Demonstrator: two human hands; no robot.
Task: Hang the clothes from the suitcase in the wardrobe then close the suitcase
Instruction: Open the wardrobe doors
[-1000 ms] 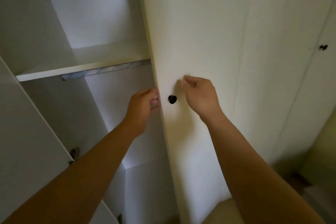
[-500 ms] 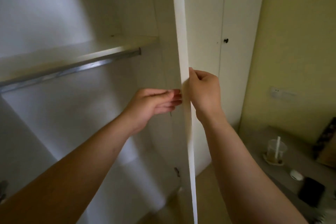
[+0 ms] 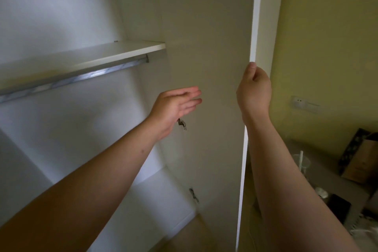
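The white wardrobe stands open in front of me, with a shelf [image 3: 114,51] and a metal hanging rail [image 3: 81,76] under it. No clothes hang on the rail. The right wardrobe door [image 3: 208,88] is swung wide open, its inner face towards me. My right hand [image 3: 254,90] grips the door's outer edge [image 3: 252,43], thumb on the inner face and fingers curled round the far side. With straight fingers, my left hand [image 3: 176,106] is held in front of the door's inner face and holds nothing. The suitcase and the clothes are out of view.
Two metal hinges [image 3: 182,124] [image 3: 194,195] sit on the door's inner side. To the right are a yellow wall with a socket [image 3: 299,102], and a grey desk [image 3: 327,174] carrying a cup with a straw [image 3: 301,161], a brown box [image 3: 362,159] and a dark object [image 3: 337,206].
The right door swung from nearly shut to wide open. My right hand stayed on its edge. My left hand left the door edge and now hovers open.
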